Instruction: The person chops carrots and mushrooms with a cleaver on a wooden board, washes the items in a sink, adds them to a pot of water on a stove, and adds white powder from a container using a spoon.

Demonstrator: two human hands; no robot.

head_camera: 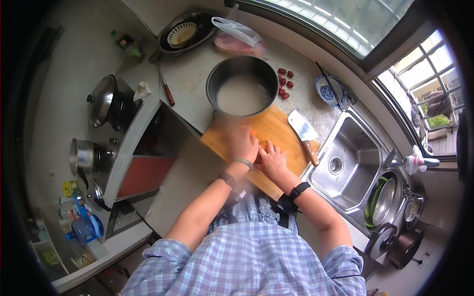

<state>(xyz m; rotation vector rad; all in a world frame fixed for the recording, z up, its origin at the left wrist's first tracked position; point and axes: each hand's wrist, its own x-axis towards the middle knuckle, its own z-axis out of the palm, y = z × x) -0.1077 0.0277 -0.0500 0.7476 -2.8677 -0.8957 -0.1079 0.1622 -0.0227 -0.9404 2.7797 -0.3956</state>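
Observation:
Both my hands are close together over a wooden cutting board (296,148) that juts past the counter's front edge. My left hand (245,145) bends down at the board, partly blurred, with a small orange piece (253,132), possibly carrot, by its fingers. Against it rests my right hand (273,160), fingers spread a little, near more orange bits (262,144). What lies beneath the palms is hidden. A cleaver (304,128) with a wooden handle lies at the board's right edge. Just behind the board stands a deep dark pot (212,90) containing cloudy whitish liquid (242,97).
Several red dates (283,81) lie right of the pot. A blue-and-white bowl (326,92) has dark chopsticks (329,85) across it. The steel sink (355,159) is at right, a plastic bag with pinkish contents (239,42) behind, a stove with a lidded pan (102,100) at left.

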